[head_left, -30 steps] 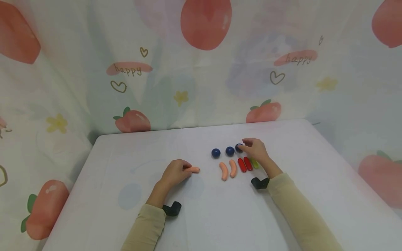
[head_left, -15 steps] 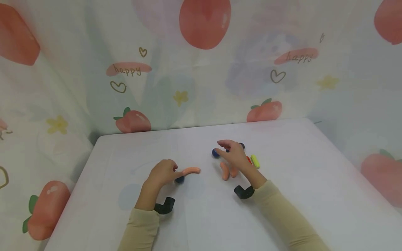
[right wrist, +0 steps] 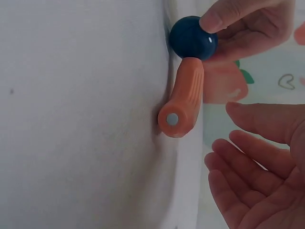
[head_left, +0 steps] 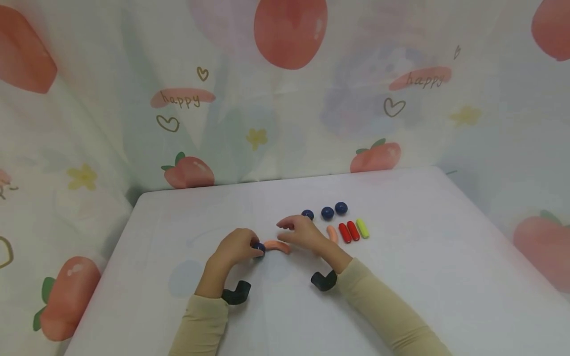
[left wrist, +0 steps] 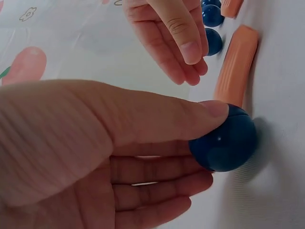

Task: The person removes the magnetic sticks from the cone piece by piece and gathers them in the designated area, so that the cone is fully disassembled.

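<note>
In the head view my left hand [head_left: 236, 247] pinches a dark blue ball [left wrist: 224, 138] between thumb and fingers. The ball touches one end of a curved orange stick [right wrist: 183, 98], which lies on the white table. A small silver disc [right wrist: 172, 119] shows on the stick's other end. Close to that end, my right hand [head_left: 303, 235] hovers with its fingers spread from the thumb and nothing between them. Part of another orange stick [head_left: 332, 234] shows behind the right hand.
Several pieces lie beyond the right hand on the white table [head_left: 401, 296]: blue balls [head_left: 327, 213] in a row, two red sticks [head_left: 349, 231] and a yellow-green stick [head_left: 362, 228]. A patterned curtain [head_left: 285, 123] rises behind the table.
My left hand has gone from holding the orange stick to pinching a blue ball at its end. My right hand has swept left from the far blue balls to the stick's other end.
</note>
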`<state>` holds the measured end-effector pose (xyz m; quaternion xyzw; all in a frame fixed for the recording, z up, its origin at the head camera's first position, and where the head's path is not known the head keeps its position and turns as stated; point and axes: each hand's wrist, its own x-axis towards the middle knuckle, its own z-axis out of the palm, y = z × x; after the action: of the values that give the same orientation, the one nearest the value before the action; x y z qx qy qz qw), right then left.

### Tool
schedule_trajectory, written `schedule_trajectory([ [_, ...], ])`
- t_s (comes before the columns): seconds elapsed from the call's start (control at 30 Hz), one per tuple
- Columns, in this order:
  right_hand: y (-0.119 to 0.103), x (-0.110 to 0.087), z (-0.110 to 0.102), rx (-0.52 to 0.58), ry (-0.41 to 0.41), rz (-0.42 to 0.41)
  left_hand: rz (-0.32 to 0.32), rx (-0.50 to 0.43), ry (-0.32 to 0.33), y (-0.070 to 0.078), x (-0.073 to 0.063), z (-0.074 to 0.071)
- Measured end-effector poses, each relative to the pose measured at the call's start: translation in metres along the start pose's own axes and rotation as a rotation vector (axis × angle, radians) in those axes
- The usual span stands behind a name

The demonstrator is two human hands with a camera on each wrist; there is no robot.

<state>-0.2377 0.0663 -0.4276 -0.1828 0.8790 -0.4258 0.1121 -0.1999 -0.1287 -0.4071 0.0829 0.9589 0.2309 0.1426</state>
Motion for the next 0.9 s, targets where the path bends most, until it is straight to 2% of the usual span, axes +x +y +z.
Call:
schedule_trajectory([
  [0.13,-0.001,-0.002,0.004,-0.013,-0.031,0.02,0.072,-0.023,0.018,-0.002,0.005,0.003],
  [0.27,0.001,-0.004,0.009,-0.036,-0.039,-0.01,0.158,-0.032,0.044,-0.007,0.012,0.008],
  [0.33,0.003,-0.005,0.012,-0.039,-0.039,-0.032,0.178,-0.046,0.055,-0.008,0.014,0.01],
  [0.67,0.005,-0.005,0.017,-0.047,-0.003,-0.022,0.198,-0.06,0.093,-0.011,0.017,0.014],
  [0.9,0.007,-0.006,0.016,-0.051,0.013,0.039,0.224,-0.038,0.11,-0.011,0.018,0.015],
])
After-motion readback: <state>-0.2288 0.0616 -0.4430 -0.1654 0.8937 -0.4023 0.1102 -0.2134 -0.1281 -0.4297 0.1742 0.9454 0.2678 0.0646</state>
